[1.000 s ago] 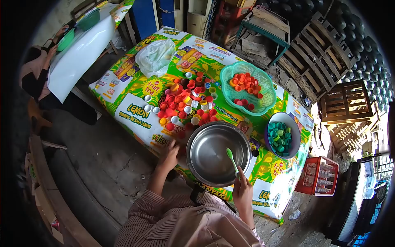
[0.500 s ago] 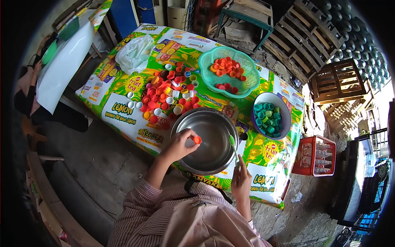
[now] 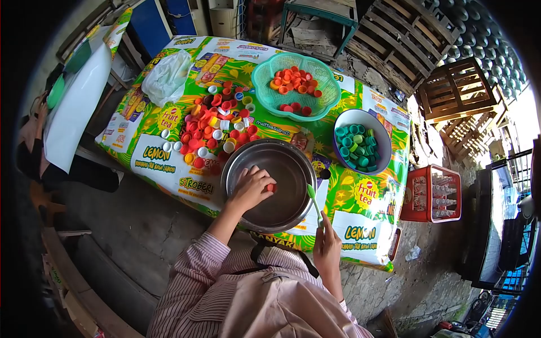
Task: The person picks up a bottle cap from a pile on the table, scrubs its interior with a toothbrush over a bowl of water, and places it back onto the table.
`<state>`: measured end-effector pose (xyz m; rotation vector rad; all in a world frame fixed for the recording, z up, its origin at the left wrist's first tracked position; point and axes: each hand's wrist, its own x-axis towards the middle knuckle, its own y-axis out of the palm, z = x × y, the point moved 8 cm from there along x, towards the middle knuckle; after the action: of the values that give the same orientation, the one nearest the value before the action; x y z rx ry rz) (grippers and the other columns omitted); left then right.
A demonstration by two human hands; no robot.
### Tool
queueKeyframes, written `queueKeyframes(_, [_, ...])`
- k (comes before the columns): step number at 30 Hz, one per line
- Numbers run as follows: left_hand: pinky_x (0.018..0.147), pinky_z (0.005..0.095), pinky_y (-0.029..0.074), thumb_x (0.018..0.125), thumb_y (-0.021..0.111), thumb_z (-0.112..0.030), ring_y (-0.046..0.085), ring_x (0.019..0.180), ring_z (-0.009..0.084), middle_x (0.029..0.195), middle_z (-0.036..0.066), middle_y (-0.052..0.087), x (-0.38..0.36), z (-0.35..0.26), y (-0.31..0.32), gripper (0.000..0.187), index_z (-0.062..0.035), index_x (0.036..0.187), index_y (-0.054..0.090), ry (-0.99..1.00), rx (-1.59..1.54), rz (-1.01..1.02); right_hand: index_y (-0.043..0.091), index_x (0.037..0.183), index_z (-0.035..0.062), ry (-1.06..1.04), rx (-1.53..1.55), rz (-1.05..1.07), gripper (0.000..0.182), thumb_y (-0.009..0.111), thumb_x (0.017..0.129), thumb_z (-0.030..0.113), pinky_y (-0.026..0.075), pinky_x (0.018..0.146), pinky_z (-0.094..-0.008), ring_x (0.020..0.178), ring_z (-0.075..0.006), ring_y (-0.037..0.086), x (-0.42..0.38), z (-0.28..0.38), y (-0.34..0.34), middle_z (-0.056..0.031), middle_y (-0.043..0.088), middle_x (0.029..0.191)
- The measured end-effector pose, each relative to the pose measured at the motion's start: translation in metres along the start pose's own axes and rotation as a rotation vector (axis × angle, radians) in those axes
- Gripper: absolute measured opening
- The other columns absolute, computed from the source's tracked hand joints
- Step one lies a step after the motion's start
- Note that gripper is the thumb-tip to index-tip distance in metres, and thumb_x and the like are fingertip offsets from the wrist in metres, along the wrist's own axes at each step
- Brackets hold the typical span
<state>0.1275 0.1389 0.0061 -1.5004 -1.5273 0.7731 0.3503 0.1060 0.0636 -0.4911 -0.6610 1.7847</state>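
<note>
Head view — left hand (image 3: pixel 252 190) holds red cap (image 3: pixel 271 188) over metal bowl (image 3: pixel 270 213).

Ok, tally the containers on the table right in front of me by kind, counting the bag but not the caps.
Metal basin: 1
Mint-green basket: 1
Bowl of green caps: 1
Plastic bag: 1
Total: 4
</note>
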Motion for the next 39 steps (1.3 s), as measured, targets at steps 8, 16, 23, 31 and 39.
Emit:
queueKeyframes(8, [0.082,0.0343,0.037,0.068,0.071,-0.023,0.05,0.092,0.0182,0.092,-0.003,0.058,0.002,-0.002,-0.006,0.027,-0.0154,0.092,0.064,-0.026,-0.05,-0.011,0.045,0.128,0.0068,-0.022,0.011,-0.005,0.044,0.051,0.085,0.002,0.048,0.059,-0.041,0.071,-0.0365,0.062,-0.003,0.0,0.0,-0.022,0.062,0.089])
queueKeyframes(16, [0.079,0.0296,0.049,0.072,0.067,0.0,0.058,0.095,0.0193,0.098,0.008,0.057,-0.006,-0.013,-0.03,0.038,-0.0074,0.108,0.061,-0.104,-0.683,-0.139,0.041,0.133,0.0145,-0.112,-0.009,0.05,0.05,0.05,0.086,0.004,0.046,0.055,-0.042,0.063,-0.0351,0.059,0.007,0.016,0.014,-0.0182,0.06,0.08])
queueKeyframes(23, [0.088,0.0262,0.048,0.08,0.062,0.004,0.057,0.099,0.0141,0.106,0.005,0.05,-0.015,-0.007,-0.017,0.037,-0.0028,0.116,0.056,-0.11,-1.169,-0.194,0.04,0.134,0.0139,-0.154,0.014,0.212,0.054,0.049,0.083,-0.001,0.048,0.062,-0.0409,0.073,-0.0389,0.061,0.017,0.034,0.039,-0.023,0.061,0.087])
queueKeyframes(31, [0.084,0.0257,0.049,0.084,0.063,-0.006,0.062,0.093,0.0148,0.095,0.004,0.061,-0.019,0.006,-0.008,0.032,0.0007,0.114,0.054,-0.296,-1.248,-0.11,0.04,0.135,0.0151,-0.136,-0.008,0.187,0.053,0.049,0.084,0.001,0.048,0.061,-0.0408,0.07,-0.0381,0.061,0.02,0.039,0.044,-0.0232,0.061,0.087])
queueKeyframes(39, [0.08,0.026,0.051,0.087,0.06,-0.018,0.061,0.092,0.0131,0.103,0.006,0.062,-0.027,0.016,0.023,0.027,-0.0053,0.11,0.058,-0.585,-1.693,-0.053,0.036,0.136,0.0155,-0.178,0.093,0.121,0.053,0.049,0.086,0.003,0.048,0.058,-0.0451,0.069,-0.0393,0.061,0.02,0.039,0.052,-0.0228,0.062,0.088])
